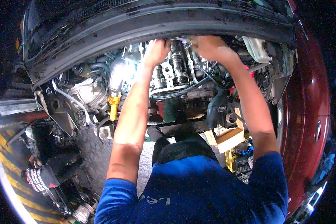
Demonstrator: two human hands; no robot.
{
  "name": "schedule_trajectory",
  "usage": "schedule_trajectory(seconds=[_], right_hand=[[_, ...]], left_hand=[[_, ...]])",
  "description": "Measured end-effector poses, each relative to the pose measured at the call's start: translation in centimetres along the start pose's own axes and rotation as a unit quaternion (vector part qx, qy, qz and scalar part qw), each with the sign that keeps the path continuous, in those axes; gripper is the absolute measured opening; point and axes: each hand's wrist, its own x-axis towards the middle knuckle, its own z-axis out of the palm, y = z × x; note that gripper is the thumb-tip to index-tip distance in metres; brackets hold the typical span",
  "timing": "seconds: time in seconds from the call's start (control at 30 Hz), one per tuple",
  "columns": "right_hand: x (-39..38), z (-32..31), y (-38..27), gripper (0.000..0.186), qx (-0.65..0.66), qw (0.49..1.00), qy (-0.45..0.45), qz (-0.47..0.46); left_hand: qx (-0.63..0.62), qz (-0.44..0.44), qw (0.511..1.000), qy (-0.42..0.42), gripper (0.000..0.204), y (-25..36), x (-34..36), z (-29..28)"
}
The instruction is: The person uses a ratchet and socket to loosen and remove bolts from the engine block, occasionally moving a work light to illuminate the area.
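Note:
Both my arms reach forward over an opened engine [177, 62] with its camshafts and valve gear exposed. At the far left part of the engine, under the edge of the raised hood [156, 25], my left hand [158, 51] is closed with its fingers curled downward; what they grip is hidden. To its right, my right hand [210, 47] is over the far right side of the engine, smeared by motion, its fingers unclear. A lit work light [119, 72] with an orange handle [114, 106] stands left of my left forearm. A black corrugated hose [181, 92] crosses the engine's near side.
An open cardboard box [229, 140] and a yellow toolbox [230, 160] with tools sit low on the right. A dark red car panel [304, 108] runs along the right. At lower left are car parts, a patterned cloth [35, 180] and yellow-black floor stripes [15, 170].

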Motion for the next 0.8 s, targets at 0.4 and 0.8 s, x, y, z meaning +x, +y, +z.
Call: schedule_trajectory(seconds=[0.4,0.8], right_hand=[[1.4,1.9,0.4,0.040,-0.039,0.998,0.044,0.010],[1.9,2.7,4.0,0.036,-0.028,0.998,0.050,-0.009]], left_hand=[[-0.034,0.018,0.999,-0.016,0.028,0.1,-0.1,-0.8],[-0.038,0.019,0.998,-0.037,0.024,-0.6,0.6,1.0]])
